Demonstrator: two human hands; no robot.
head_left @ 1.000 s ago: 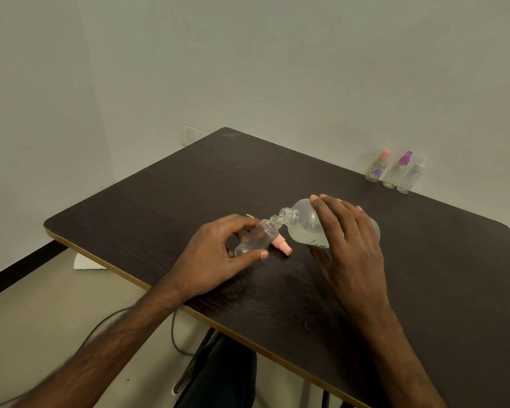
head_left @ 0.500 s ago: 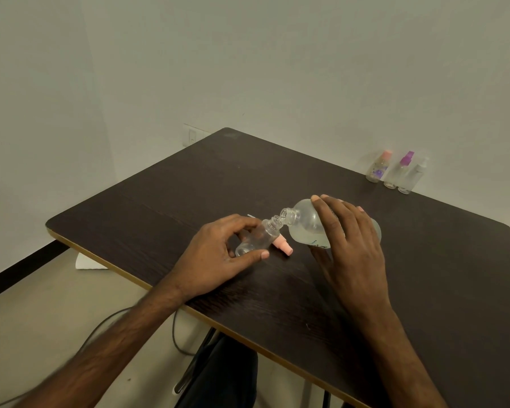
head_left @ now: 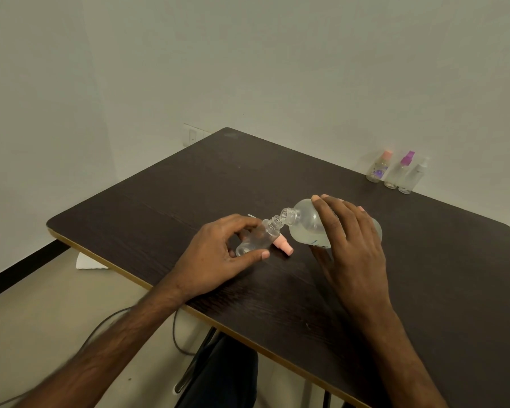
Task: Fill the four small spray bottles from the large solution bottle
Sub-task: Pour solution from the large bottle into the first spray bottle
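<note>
Nearest the camera, the left hand (head_left: 218, 254) pinches a small spray bottle (head_left: 255, 241) between thumb and curled fingers, tilting it with its open neck toward two o'clock. Just beside it at three o'clock a pink spray cap (head_left: 284, 248) lies on the dark table (head_left: 424, 304), so this bottle is uncapped and in the filling step. The right hand (head_left: 354, 240) wraps over the large solution bottle (head_left: 305, 228), which is tipped nearly flat with its mouth meeting the small bottle's neck. No stream shows between the two necks, and the clear liquid makes the small bottle's level hard to read. The right hand covers much of the large bottle. Well apart, at two o'clock by the far edge, three capped small bottles (head_left: 399, 173) stand upright together. They are too small to show whether they are full, so this may be the first fill or the last.
</note>
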